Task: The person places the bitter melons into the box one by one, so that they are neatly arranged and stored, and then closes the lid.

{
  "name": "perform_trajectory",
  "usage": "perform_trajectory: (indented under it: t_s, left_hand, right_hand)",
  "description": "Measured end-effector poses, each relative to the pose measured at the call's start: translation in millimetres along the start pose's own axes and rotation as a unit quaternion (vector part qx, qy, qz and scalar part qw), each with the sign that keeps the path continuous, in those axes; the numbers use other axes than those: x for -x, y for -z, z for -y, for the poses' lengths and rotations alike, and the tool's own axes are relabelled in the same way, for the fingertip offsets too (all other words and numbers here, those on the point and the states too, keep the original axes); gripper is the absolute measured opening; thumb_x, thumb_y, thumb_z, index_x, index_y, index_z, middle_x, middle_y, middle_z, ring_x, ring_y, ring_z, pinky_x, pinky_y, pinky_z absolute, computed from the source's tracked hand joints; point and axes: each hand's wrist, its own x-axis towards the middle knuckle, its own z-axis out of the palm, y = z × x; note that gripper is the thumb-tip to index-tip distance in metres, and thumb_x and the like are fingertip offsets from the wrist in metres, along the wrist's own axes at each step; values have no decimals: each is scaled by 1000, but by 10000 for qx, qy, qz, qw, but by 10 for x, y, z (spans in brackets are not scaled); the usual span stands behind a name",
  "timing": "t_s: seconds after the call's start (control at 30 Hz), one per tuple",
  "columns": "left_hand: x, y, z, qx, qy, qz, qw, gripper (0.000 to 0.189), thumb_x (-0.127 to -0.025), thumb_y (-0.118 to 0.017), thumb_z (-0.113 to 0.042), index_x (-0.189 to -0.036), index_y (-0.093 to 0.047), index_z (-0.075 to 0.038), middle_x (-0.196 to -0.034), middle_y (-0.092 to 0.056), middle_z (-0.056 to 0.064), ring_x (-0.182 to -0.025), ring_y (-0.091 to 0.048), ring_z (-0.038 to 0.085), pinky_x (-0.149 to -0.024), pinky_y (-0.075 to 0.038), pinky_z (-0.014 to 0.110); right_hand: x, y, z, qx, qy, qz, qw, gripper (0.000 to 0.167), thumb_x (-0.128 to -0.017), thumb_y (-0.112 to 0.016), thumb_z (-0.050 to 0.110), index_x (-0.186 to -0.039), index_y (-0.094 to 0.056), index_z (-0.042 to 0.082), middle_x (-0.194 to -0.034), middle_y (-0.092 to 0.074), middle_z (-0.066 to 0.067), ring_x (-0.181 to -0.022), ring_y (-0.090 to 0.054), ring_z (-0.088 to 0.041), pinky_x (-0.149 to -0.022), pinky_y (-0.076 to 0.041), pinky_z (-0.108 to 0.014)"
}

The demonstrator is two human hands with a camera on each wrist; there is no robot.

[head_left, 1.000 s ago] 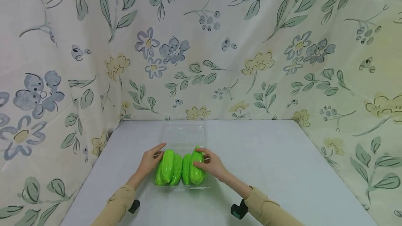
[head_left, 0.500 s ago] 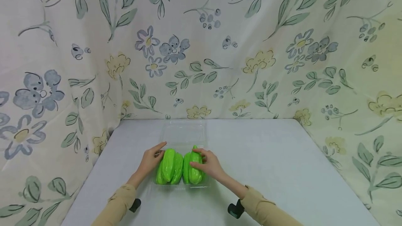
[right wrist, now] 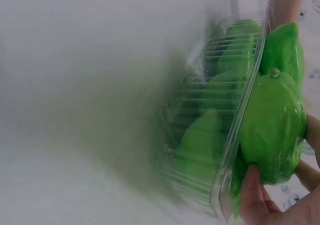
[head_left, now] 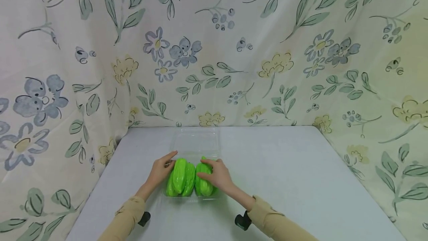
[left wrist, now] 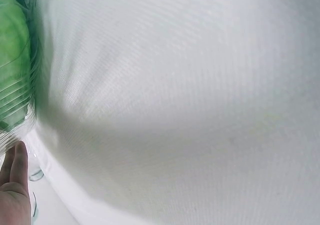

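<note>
A hinged clear plastic box [head_left: 210, 198] holds several long, glossy, bright green fruits with lobed sides and pointed ends. My right hand [head_left: 218, 176] grips the top right fruit [head_left: 204, 189] between thumb and fingers. In the right wrist view that fruit [right wrist: 272, 127] sits above the box rim, over other green fruits [right wrist: 197, 140] seen through the ribbed wall. At the box's left side is my left hand [head_left: 159, 171], its fingers extended. The left wrist view shows straight fingertips [left wrist: 20, 150] right at the clear wall, with green fruit [left wrist: 12, 60] behind it.
The box's clear lid [head_left: 195, 140] lies folded back behind it, towards the far edge of the white table [head_left: 277, 166]. A floral curtain [head_left: 214, 47] hangs behind the table and along both sides. Dark wrist cameras [head_left: 243, 221] sit under the sleeves.
My right hand has moved left with the fruit, bringing it closer over the fruit beside it in the box. My left hand has stayed in about the same place.
</note>
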Motion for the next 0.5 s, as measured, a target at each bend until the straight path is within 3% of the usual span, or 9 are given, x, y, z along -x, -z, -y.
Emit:
perform_trajectory:
  t_s: [0.5]
  left_hand:
    - [1,7,7,12,-29,30,10000,40,-91,-60,-2,-131,-55,-3,-134,-55,19,-100,-68,32,-88,-57,42]
  right_hand:
    - [8,-32,29,51,-136,-58,9999,51,-81,-74,32,-126,-61,9,-94,-55,-14,-70,-38,-14,-50,-34,-19]
